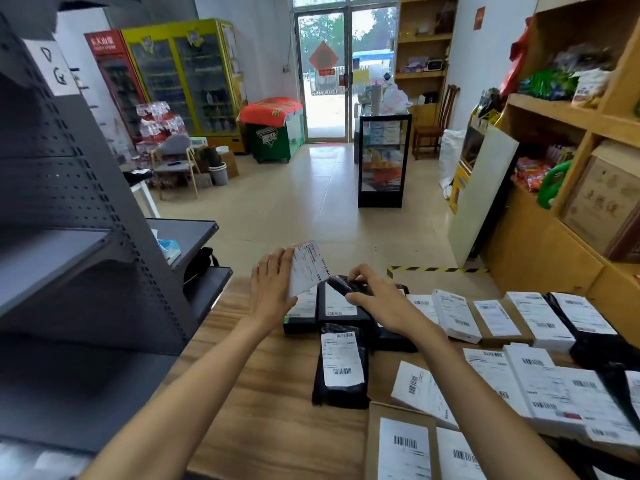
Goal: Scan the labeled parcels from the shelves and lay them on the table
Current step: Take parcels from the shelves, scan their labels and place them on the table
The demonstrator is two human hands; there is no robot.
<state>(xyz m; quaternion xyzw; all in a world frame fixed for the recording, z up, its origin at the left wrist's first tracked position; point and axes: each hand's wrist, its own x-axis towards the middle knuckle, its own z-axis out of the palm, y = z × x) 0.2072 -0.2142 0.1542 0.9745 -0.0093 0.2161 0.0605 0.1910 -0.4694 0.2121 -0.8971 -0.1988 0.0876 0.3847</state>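
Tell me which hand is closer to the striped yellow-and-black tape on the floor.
Right. The right hand, gripping the scanner, is just left of the tape; the left hand, holding a labeled parcel, sits farther left.

I count two hands in my feed: left hand (268, 292) and right hand (384, 306). One white labelled flat parcel (309, 266) is up at 12 o'clock, one black handheld scanner (341, 285) just beside it. On the wooden table (270, 410), from 12 round to 4 o'clock, I make out six black plastic-wrapped parcels (341, 396) and two brown cardboard parcels (373, 445); the white boxed parcels (455, 315) overlap too much to number. At 11 o'clock stand two glass-door drink coolers (187, 81), at 1 o'clock one glass display cabinet (384, 161).
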